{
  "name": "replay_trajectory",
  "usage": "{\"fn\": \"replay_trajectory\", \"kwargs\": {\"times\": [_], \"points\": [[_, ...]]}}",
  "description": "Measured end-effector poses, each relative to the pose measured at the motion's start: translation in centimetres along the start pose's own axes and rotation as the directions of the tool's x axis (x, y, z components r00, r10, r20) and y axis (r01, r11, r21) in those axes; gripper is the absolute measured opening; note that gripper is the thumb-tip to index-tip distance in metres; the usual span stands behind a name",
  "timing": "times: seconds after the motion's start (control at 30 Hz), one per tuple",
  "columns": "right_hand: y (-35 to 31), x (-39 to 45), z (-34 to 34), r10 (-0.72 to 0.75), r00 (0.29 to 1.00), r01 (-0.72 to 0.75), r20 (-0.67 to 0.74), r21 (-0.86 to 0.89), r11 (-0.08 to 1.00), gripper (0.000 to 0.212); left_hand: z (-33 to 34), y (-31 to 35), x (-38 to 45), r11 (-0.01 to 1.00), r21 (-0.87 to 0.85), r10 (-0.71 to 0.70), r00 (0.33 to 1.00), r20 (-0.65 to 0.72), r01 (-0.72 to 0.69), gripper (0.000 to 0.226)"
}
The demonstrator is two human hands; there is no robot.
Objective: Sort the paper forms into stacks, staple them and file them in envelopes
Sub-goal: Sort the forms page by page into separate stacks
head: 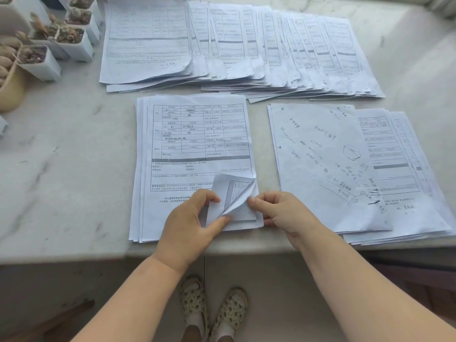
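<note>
A stack of printed forms (197,144) lies near the front edge of the marble counter (69,156). Its lower right corner (234,193) is curled up, showing the sheets beneath. My left hand (187,223) pinches that lifted corner between thumb and fingers. My right hand (278,211) touches the corner's right edge with fingers curled at the stack's side. To the right lies a second pile (394,174), topped by a sheet with handwriting (320,164). Along the back, several overlapping stacks of forms (246,45) are fanned out.
Small white pots with cacti (71,38) and a yellow bowl (12,90) stand at the back left. The counter's front edge runs just below the stacks. My feet in patterned slippers (212,307) are on the floor below.
</note>
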State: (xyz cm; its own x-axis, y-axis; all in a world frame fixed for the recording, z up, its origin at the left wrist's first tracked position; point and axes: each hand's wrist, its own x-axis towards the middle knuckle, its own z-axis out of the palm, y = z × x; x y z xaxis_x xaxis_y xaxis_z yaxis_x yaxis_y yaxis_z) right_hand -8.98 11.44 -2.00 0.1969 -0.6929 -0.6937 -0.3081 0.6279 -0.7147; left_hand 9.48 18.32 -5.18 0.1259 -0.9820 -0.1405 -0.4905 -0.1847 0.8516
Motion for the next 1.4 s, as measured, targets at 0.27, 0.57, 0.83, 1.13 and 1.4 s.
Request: {"fn": "replay_trajectory", "kwargs": {"times": [0.27,0.57,0.83,1.13,1.4], "points": [[-1.3,-0.5,-0.9,-0.061,0.992,0.028,-0.107,-0.287,0.957,0.028,-0.2,0.0,0.4,0.999,-0.039,-0.001,1.000,-0.008,0.001,0.050],[-3.0,1.2,-0.9,0.263,0.962,-0.258,0.073,-0.062,0.964,0.061,-0.9,1.1,-0.2,0.998,-0.057,0.002,0.996,0.089,0.003,0.029],[-2.3,-0.5,0.9,-0.030,0.999,0.025,-0.012,-0.272,0.962,0.018,-3.3,5.7,0.1,0.993,0.092,-0.074,0.997,-0.027,0.076,0.035],[-6.4,-2.7,-5.7,-0.277,0.961,0.277,0.020,-0.098,0.956,0.035,-8.8,10.9,5.5,0.909,-0.124,-0.414,0.898,-0.150,0.398,0.106],[-9.3,2.7,-9.2,-0.180,0.968,0.170,0.178,0.067,0.983,0.040,-8.5,9.6,14.5,0.870,-0.320,-0.424,0.900,-0.098,0.375,0.020]]}}
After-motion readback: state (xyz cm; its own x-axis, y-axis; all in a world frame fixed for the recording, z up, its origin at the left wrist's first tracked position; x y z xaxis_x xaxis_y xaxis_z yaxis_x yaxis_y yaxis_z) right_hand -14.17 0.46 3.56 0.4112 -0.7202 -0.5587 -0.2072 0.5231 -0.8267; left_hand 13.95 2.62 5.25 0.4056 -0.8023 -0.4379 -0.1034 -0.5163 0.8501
